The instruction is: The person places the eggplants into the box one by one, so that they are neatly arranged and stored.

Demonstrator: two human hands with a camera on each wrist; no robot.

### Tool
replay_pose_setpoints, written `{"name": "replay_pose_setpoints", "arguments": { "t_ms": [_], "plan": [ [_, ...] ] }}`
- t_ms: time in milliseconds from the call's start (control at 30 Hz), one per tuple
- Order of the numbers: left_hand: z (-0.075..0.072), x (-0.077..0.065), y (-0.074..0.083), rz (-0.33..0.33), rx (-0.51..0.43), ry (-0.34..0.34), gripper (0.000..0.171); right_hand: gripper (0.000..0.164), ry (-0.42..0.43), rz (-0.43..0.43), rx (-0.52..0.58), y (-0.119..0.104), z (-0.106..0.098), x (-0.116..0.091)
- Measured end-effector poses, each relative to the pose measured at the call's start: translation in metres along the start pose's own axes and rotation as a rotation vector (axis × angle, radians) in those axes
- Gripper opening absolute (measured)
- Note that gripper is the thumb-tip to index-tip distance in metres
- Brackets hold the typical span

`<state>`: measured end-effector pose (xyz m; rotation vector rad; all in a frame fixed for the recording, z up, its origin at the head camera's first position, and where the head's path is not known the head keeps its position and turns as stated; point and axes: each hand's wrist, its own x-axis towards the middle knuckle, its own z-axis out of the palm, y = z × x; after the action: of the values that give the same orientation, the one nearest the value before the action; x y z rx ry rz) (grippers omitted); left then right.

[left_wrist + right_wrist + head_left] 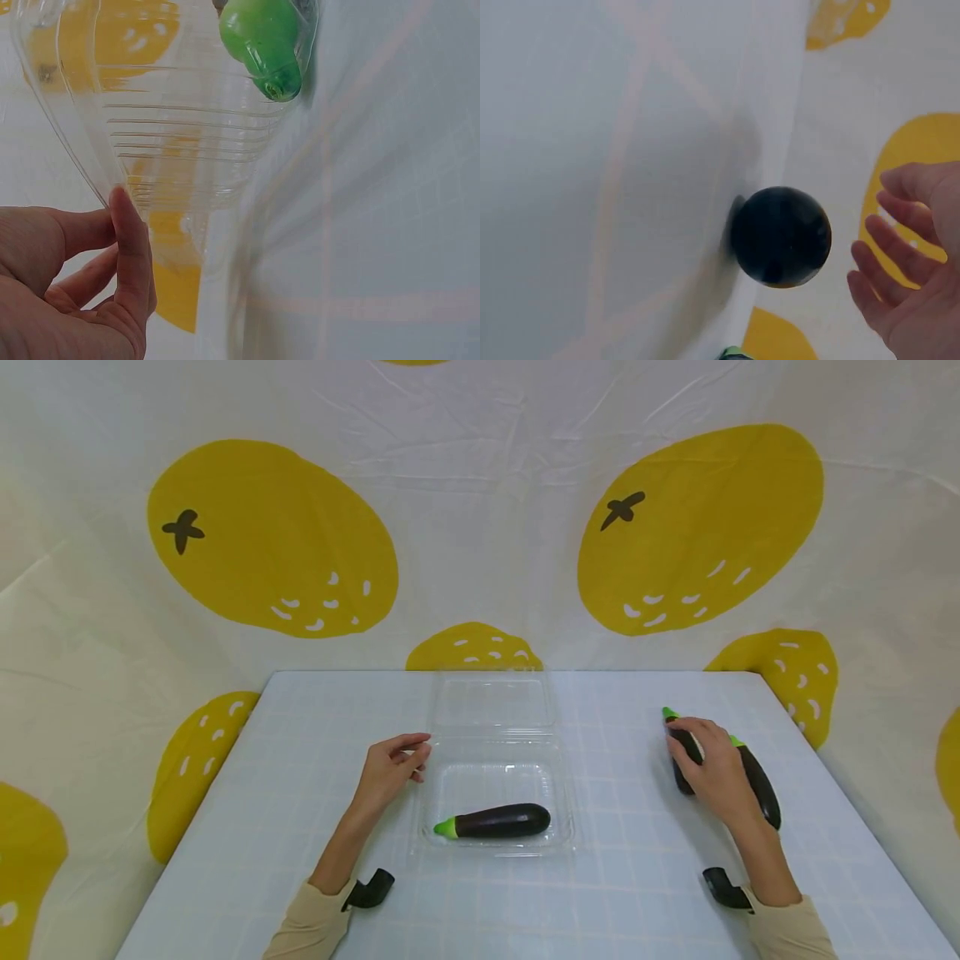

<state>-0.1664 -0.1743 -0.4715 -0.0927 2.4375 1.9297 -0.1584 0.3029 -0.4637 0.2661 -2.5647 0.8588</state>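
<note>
A clear plastic clamshell container (492, 772) lies with its lid folded back on the table, and one eggplant (502, 821) with a green stem end lies inside it. At the container's left edge my left hand (392, 767) pinches the rim between thumb and fingers; the left wrist view shows the hand (105, 277) at that rim. My right hand (716, 768) is over a second eggplant (682, 783) at the right, partly covering it. In the right wrist view a gap separates the loosely spread fingers (900, 247) from the eggplant's dark round end (781, 237).
A third eggplant (761, 787) lies just right of my right hand, its stem end pointing away. The table (615, 877) has a pale checked cover. Behind it hangs a white cloth (487, 527) with large yellow fruit prints.
</note>
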Motion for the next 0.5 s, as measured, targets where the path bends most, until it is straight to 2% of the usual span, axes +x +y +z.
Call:
{"name": "replay_pose_setpoints", "arguments": {
  "t_ms": [233,500],
  "plan": [
    [0.000,-0.001,-0.001,0.013,-0.010,-0.006,0.032,0.033,-0.096,0.127,-0.055,0.009,-0.005,-0.003],
    [0.000,0.000,-0.001,0.019,-0.010,0.000,0.032,0.048,-0.170,0.179,-0.088,0.014,-0.006,-0.006]
  ]
}}
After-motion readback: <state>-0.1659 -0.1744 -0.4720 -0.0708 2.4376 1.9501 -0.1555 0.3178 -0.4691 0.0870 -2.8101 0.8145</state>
